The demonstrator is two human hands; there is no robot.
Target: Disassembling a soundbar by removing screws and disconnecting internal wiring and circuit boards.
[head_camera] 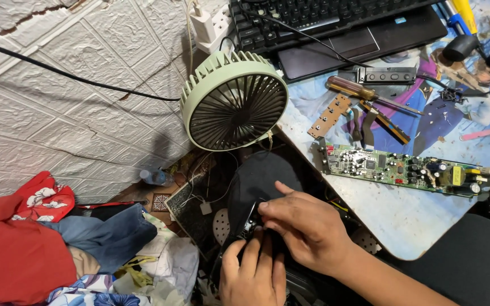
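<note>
small black device [254,218] gripped by both left hand [252,275] and right hand [307,226] | green fan [233,101], circuit board [404,169] seen on tabletop [409,221]

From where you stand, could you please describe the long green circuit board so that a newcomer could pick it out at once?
Start at the pale green round fan standing at the table's left edge. Look right and slightly down along the table's near rim, past the wooden-handled screwdriver: the long green circuit board lies there flat. Unlike the small brown strip boards above it, it is green and crowded with components.
</note>
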